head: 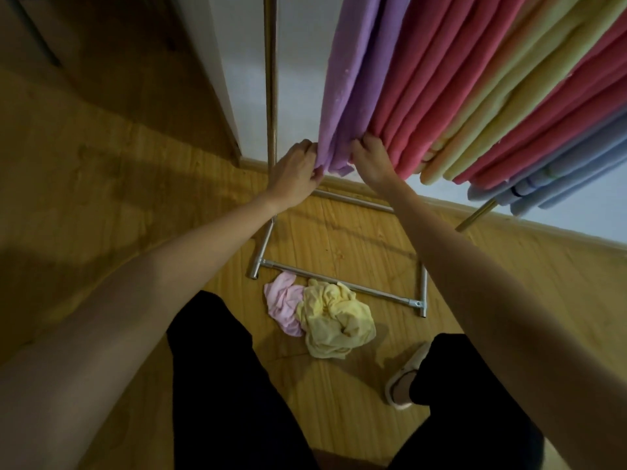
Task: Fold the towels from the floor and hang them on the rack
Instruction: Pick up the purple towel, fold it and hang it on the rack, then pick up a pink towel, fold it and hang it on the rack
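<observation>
A folded purple towel (353, 83) hangs at the left end of the rack. My left hand (295, 171) pinches its lower left edge. My right hand (371, 161) grips its lower right edge, between the purple towel and the red towels (437, 79) beside it. Further right hang yellow towels (509, 96), more red ones and blue towels (556, 178). On the floor lie a crumpled yellow towel (336, 320) and a crumpled pink towel (283, 305), touching each other, just in front of the rack's base bar (339, 283).
The rack's metal upright (270, 79) stands left of the purple towel, against a white wall (298, 62). A doorway edge (217, 79) is at the left. My legs in black trousers (220, 385) and a slipper (405, 378) stand on the wooden floor.
</observation>
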The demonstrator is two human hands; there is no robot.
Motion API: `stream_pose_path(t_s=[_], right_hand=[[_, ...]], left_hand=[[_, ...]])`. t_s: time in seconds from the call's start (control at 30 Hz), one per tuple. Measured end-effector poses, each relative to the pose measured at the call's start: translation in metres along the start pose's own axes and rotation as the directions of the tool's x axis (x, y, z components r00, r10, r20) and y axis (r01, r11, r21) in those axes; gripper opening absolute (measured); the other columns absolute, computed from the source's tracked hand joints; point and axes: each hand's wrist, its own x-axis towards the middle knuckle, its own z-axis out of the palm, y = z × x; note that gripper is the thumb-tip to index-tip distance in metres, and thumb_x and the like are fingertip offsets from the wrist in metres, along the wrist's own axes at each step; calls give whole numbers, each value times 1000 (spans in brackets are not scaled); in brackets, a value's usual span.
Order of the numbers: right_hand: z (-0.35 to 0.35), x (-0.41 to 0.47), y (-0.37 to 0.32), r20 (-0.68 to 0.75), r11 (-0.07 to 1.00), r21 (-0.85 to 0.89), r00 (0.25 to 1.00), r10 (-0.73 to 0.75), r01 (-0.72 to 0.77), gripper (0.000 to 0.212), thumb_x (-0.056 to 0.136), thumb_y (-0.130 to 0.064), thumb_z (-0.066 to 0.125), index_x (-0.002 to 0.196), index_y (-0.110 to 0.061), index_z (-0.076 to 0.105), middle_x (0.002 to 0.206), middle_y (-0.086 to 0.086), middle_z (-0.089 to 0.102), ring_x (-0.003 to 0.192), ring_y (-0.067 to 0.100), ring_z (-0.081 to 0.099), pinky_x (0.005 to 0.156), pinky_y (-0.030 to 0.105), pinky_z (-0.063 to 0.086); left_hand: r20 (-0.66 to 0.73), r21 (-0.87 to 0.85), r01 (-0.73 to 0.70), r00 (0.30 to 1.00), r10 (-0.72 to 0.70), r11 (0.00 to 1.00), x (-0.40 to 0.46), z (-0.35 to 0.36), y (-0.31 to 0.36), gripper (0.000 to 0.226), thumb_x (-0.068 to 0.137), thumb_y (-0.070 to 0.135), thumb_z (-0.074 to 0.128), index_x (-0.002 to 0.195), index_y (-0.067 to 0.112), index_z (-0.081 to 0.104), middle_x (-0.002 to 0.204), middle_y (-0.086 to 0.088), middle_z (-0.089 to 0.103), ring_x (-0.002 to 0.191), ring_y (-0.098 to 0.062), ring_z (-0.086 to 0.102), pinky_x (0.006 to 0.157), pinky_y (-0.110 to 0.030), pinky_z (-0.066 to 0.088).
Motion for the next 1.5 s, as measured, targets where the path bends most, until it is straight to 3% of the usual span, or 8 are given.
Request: stream_pose_path(t_s=[0.2, 0.27, 0.6, 0.73, 1.07, 1.33, 1.43, 1.5], right_hand=[[11, -21, 58, 39, 979, -198, 998, -41, 48, 34, 92, -10, 50, 121, 7, 53, 109, 15, 64, 95, 17, 63, 86, 21, 47], [20, -35, 93, 102, 952, -300, 994, -29, 58, 39, 92, -13, 51, 127, 6, 49, 118, 20, 61, 107, 31, 60, 93, 37, 47], [102, -108, 261, 505, 819, -572, 804, 313, 41, 62, 94, -21, 54, 145, 3, 27, 150, 23, 32, 139, 36, 31, 112, 40, 27], [145, -115, 311, 595, 787, -606, 723, 349, 118, 65, 94, -19, 53, 147, 1, 21, 154, 19, 27, 142, 32, 25, 113, 37, 23], [245, -89, 399, 612, 723, -669, 678, 407, 170, 62, 90, -13, 50, 146, -1, 24, 148, 18, 35, 135, 31, 35, 107, 39, 33], [295, -56, 439, 597, 704, -688, 688, 414, 173, 56, 94, -24, 53, 143, -6, 32, 141, 15, 45, 129, 33, 42, 104, 40, 36], [304, -56, 446, 604, 674, -709, 670, 432, 205, 59, 93, -32, 57, 140, -7, 34, 139, 15, 46, 127, 36, 42, 104, 42, 35], [306, -61, 449, 613, 653, -716, 670, 418, 247, 51, 94, -29, 53, 137, -9, 37, 134, 14, 50, 124, 35, 46, 101, 41, 37]], left_hand=[[158, 35, 181, 970, -185, 983, -37, 29, -26, 45, 93, 23, 53, 135, 9, 43, 126, -13, 54, 114, -25, 54, 93, -34, 49], [231, 56, 286, 928, -292, 956, -62, 52, -35, 53, 90, 16, 56, 139, 8, 38, 134, -15, 47, 121, -30, 49, 95, -37, 45], [616, 302, 531, 524, -587, 792, -209, 173, -82, 44, 87, 11, 57, 127, -1, 45, 135, -23, 41, 124, -37, 44, 98, -43, 40], [635, 325, 556, 472, -612, 765, -261, 218, -119, 43, 86, 25, 57, 126, 10, 50, 121, -15, 56, 108, -35, 56, 83, -42, 50], [656, 268, 597, 461, -597, 756, -283, 301, -193, 46, 98, 16, 45, 142, 11, 34, 135, -16, 49, 121, -35, 50, 95, -44, 46], [576, 249, 737, 409, -708, 628, -273, 349, -219, 24, 92, 13, 57, 114, 3, 54, 114, -15, 58, 103, -28, 56, 80, -32, 42], [547, 233, 812, 346, -762, 536, -275, 355, -220, 5, 89, 7, 56, 85, 8, 57, 83, -7, 61, 83, -26, 61, 61, -29, 39], [543, 171, 864, 317, -777, 473, -276, 353, -216, 27, 85, 8, 56, 62, 14, 44, 62, -1, 47, 66, -22, 53, 52, -27, 29]])
